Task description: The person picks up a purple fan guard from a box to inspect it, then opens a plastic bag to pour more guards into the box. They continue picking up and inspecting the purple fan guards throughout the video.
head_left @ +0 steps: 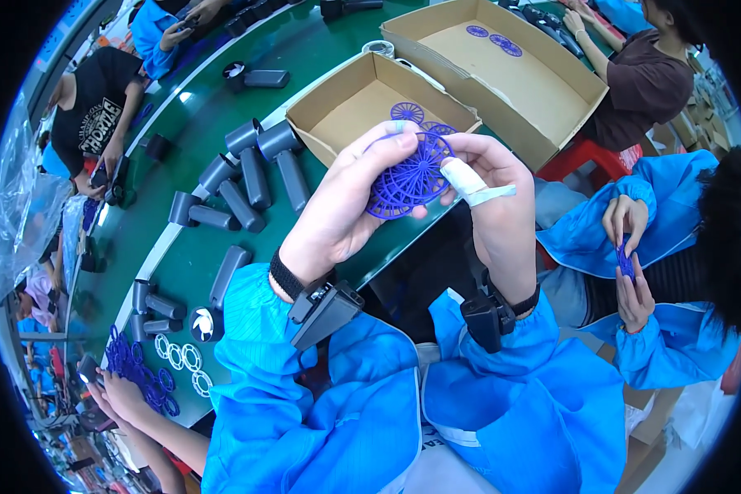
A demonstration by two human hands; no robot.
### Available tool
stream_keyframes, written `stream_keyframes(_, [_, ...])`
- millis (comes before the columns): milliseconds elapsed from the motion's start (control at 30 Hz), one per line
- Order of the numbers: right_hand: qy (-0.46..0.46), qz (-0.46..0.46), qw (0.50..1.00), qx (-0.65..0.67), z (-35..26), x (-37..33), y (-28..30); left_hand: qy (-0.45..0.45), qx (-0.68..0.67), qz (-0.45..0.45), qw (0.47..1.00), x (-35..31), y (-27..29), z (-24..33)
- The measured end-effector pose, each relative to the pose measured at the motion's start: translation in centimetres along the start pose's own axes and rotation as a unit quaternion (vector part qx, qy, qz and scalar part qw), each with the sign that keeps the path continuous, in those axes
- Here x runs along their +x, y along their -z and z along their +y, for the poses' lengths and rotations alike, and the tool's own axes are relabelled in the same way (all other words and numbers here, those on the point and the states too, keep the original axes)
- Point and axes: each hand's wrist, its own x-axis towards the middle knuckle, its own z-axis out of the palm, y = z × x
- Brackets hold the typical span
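Several purple round spoked grilles (410, 179) overlap in a small stack held up in front of me. My left hand (337, 193) is closed around the stack's left side, thumb on top. My right hand (498, 177), with white tape on one finger, pinches the right edge of the front grille between thumb and fingers. Just beyond my hands stands a small cardboard box (317, 115) with a few more purple grilles (407, 113) in it; my hands hide part of its inside. The grilles lean tilted toward me, and their lower edges are apart from the table.
A larger cardboard box (543, 103) with a few grilles adjoins the small one. Dark hair-dryer-shaped housings (255, 177) lie on the green table (193, 132). White rings (191, 357) and a purple pile (132, 366) lie lower left, beside another person's hand (123, 395). At right, a person holds a purple piece (626, 262).
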Motion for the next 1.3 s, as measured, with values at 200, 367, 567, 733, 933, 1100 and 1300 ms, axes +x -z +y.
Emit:
stream_keyframes(200, [-0.024,0.001,0.998,0.066,0.5,-0.3,0.4,-0.024,0.034,0.002,0.999,0.0,0.5,-0.4])
stream_keyframes(367, [0.028,0.094,0.992,0.085,1.3,-1.8,3.0,-0.036,-0.023,0.055,0.998,1.1,1.1,-1.0])
stream_keyframes(567, [-0.042,0.252,0.967,0.018,8.2,-8.5,12.4,-0.075,-0.009,0.144,0.987,1.4,2.0,-0.5])
stream_keyframes(733, [-0.235,0.223,0.946,0.006,17.7,-5.0,17.3,-0.061,0.021,0.101,0.993,2.1,1.8,-1.7])
stream_keyframes(933, [-0.258,0.16,0.953,-0.003,19.2,-6.8,13.4,-0.067,0.046,0.128,0.988,1.6,1.6,-1.6])
stream_keyframes(1100, [-0.157,0.066,0.985,0.021,7.0,-6.6,5.9,-0.025,0.177,0.046,0.983,1.2,1.1,-2.2])
stream_keyframes(1300, [0.039,0.066,0.996,-0.041,1.6,-4.2,1.2,-0.003,0.269,-0.004,0.963,0.2,-0.9,-2.2])
